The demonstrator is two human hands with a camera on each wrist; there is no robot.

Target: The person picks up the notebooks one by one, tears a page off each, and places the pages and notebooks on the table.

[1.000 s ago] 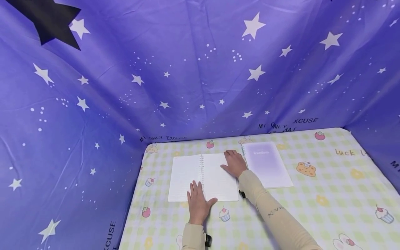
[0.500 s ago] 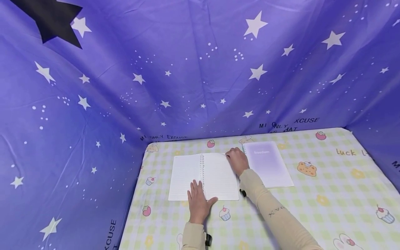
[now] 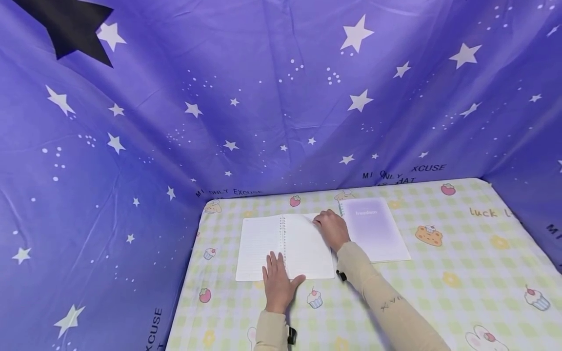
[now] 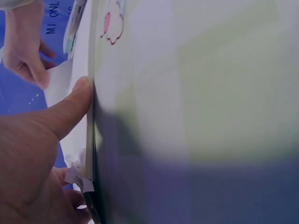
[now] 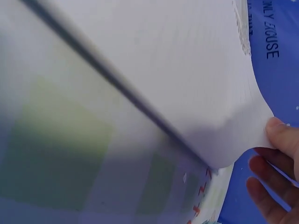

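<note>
A spiral notebook (image 3: 259, 243) lies spread flat, with lined white pages on both sides of its coil. My left hand (image 3: 278, 282) rests with straight, spread fingers over the near end of the coil, thumb along the bottom edge of the right page. At the far right corner, my right hand (image 3: 332, 229) pinches a page (image 5: 224, 102) between thumb and fingers. That page's corner is lifted and curls up toward the left, as the right wrist view shows. In the left wrist view my left thumb (image 4: 70, 107) presses on the notebook's edge.
A second spiral notebook (image 3: 373, 234), closed, with a purple cover reading "freedom", lies just right of the open one, partly behind my right wrist. A checked cloth (image 3: 474, 273) with printed cupcakes covers the table. Blue star-patterned curtains (image 3: 263, 122) hang behind and at the sides.
My right hand went from lying flat on the right page to pinching its far corner and drawing it up and slightly left. The left hand stays in place.
</note>
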